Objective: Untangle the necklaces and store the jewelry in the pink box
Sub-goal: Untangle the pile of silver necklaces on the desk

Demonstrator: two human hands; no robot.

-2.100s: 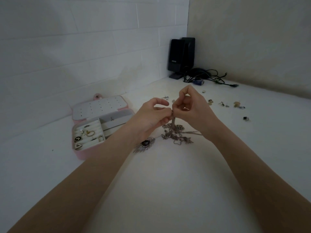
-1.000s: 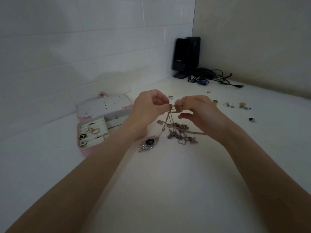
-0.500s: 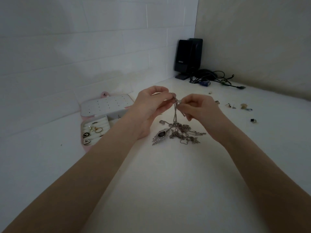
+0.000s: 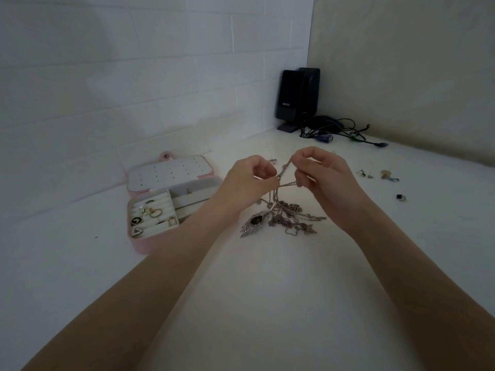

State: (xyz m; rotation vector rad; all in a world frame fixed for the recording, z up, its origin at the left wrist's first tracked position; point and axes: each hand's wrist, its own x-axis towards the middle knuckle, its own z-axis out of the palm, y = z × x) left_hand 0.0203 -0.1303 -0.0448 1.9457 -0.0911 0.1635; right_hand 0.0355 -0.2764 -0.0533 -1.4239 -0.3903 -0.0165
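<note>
A tangle of silver necklaces (image 4: 288,218) lies on the white table, with a dark-stoned leaf-shaped pendant (image 4: 254,222) at its left. Strands rise from the heap to my hands. My left hand (image 4: 249,180) pinches a chain at its fingertips. My right hand (image 4: 318,175) pinches two chain ends (image 4: 285,167) just to the right of it. The pink jewelry box (image 4: 144,245) stands open at the left, its white lid (image 4: 166,175) laid back, with several rings and earrings in its slots.
Small loose earrings (image 4: 365,174), a pale piece (image 4: 387,174) and a dark ring (image 4: 400,197) lie scattered at the right. A black speaker (image 4: 297,99) and a bundle of cables (image 4: 337,129) fill the far corner. Walls close off the back and right.
My hands have drawn slightly apart, stretching the chain ends between them. The pendant has slid right from beside my left wrist to the heap's left edge. The camera drifted a little.
</note>
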